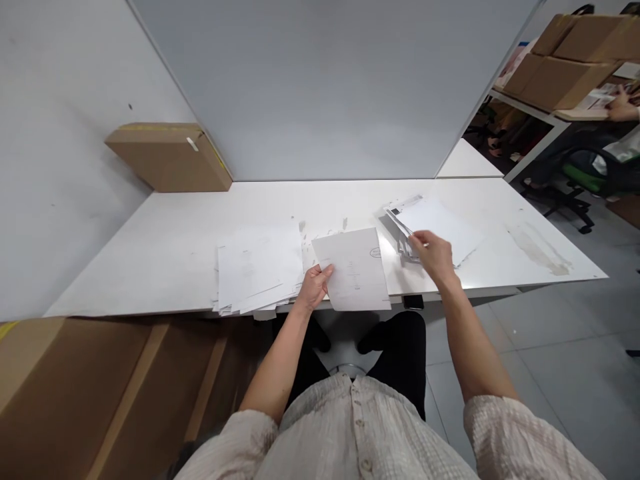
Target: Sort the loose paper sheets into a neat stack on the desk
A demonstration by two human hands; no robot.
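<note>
My left hand [315,288] is closed, thumb on top, on the left edge of a printed sheet of paper [356,270] with an oval stamp near its upper right corner. That sheet hangs partly over the table's front edge. To its left lies a loose stack of papers [257,267], its lower edges uneven. My right hand [434,257] pinches at the left edge of a second, fanned-out paper pile [437,223] on the right. Its fingertips are on a sheet there; how many sheets they grip is hidden.
A white table [150,247] runs along a grey panel [330,87]. A cardboard box [170,157] stands at its back left corner. More large cartons [110,380] sit below on the left. At far right, a co-worker's hand [623,107] is by stacked boxes [560,80] and an office chair [580,177].
</note>
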